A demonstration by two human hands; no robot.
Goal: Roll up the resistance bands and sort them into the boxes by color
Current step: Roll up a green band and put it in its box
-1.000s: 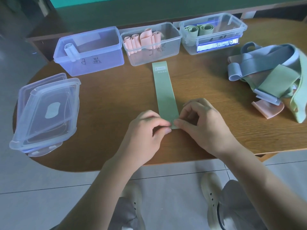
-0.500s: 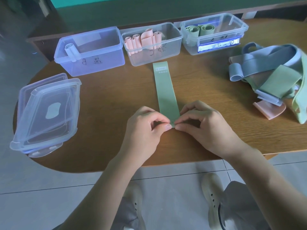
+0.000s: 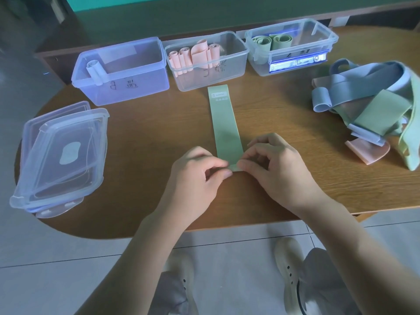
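Note:
A green resistance band lies flat on the wooden table, running away from me. Its near end is folded into a small first turn. My left hand and my right hand pinch that turned end between thumbs and fingertips. At the back stand three clear boxes: the left box holds one blue roll, the middle box holds several pink rolls, the right box holds green rolls. A heap of unrolled blue, green and pink bands lies at the right.
A stack of clear box lids sits at the table's left edge. The table's near edge curves just below my wrists. My shoes and grey trouser legs show over the tiled floor below.
The near end of the green band has been curled over into a small turn under my fingertips. Both hands stay at the same spot.

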